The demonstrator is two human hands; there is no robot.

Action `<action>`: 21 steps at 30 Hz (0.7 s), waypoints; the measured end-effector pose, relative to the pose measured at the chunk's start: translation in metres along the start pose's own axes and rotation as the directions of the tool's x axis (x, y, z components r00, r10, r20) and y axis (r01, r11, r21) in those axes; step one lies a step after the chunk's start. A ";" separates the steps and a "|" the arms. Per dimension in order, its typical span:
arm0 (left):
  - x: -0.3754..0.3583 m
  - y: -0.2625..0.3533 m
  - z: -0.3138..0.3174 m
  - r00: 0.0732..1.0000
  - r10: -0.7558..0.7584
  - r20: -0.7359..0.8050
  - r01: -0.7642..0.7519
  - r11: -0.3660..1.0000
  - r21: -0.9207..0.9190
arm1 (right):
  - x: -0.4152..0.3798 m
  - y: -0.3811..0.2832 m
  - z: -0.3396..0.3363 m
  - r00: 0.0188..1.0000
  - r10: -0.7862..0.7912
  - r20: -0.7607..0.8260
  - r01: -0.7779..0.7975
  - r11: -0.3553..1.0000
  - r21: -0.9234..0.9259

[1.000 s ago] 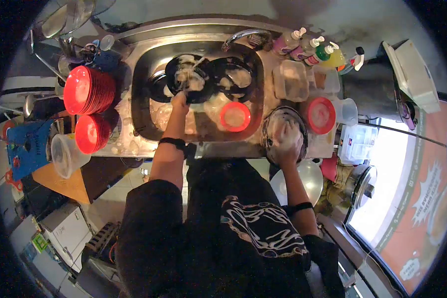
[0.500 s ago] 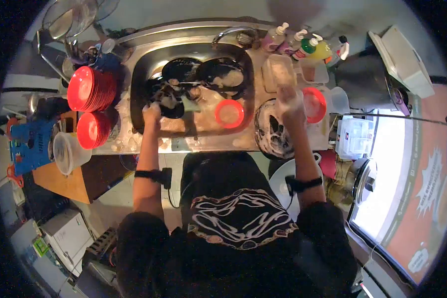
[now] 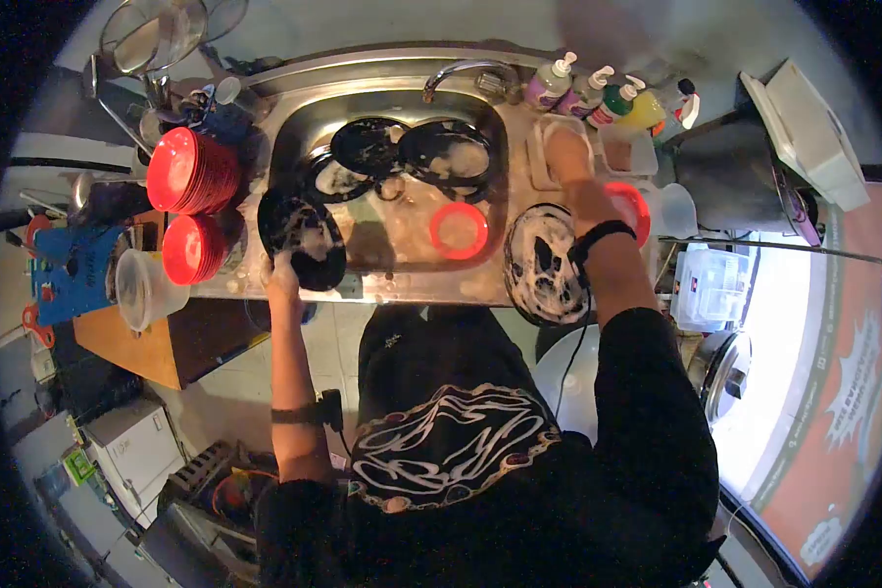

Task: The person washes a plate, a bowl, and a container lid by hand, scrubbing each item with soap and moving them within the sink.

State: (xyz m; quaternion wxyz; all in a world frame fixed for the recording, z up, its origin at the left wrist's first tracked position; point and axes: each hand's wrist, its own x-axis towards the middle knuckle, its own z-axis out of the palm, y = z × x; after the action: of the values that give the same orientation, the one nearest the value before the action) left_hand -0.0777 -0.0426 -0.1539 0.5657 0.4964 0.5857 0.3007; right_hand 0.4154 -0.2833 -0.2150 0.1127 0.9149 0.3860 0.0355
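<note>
My left hand [image 3: 282,274] grips the near edge of a black oval plate [image 3: 302,235] with patches of foam, tilted over the sink's front left edge. My right hand [image 3: 566,155] reaches into a clear rectangular container [image 3: 538,169] behind the sink's right side; its fingers are hidden. Beside my right forearm a stack of foamy black plates [image 3: 544,265] sits on the counter. More black plates [image 3: 367,145] lie in the sink [image 3: 387,104], where a red-rimmed bowl [image 3: 458,231] rests at the right.
Two stacks of red bowls [image 3: 191,171] stand left of the sink, near a clear tub [image 3: 149,289]. The faucet [image 3: 461,69] arches over the back. Several pump bottles [image 3: 549,83] line the back right. Another red bowl [image 3: 629,211] is right of my forearm.
My left hand has lifted a black plate out of the sink toward its front left edge. My right hand has moved back from above the foamy stack into the rectangular container.
</note>
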 end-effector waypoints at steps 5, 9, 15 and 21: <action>-0.024 0.011 -0.025 0.995 -0.054 -0.082 0.060 0.996 0.064 | 0.033 0.042 0.159 0.954 -0.154 -0.258 0.191 0.974 0.124; -0.017 -0.008 -0.040 0.998 -0.031 -0.058 0.027 0.998 -0.059 | 0.048 0.040 0.160 0.987 0.038 0.158 -0.073 0.972 0.222; -0.005 -0.007 -0.036 0.990 0.026 0.142 -0.025 1.000 -0.003 | 0.020 0.039 0.079 0.993 -0.118 0.019 0.108 0.956 0.274; 0.003 0.014 -0.011 0.967 -0.052 0.248 0.032 0.996 0.084 | 0.008 0.038 -0.036 0.944 -0.231 -0.235 0.310 0.867 0.391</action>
State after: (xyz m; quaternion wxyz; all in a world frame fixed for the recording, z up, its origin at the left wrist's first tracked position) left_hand -0.0848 -0.0327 -0.1399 0.6211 0.5401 0.5315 0.2001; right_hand 0.4421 -0.2968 -0.1709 -0.1198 0.8468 0.5179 0.0174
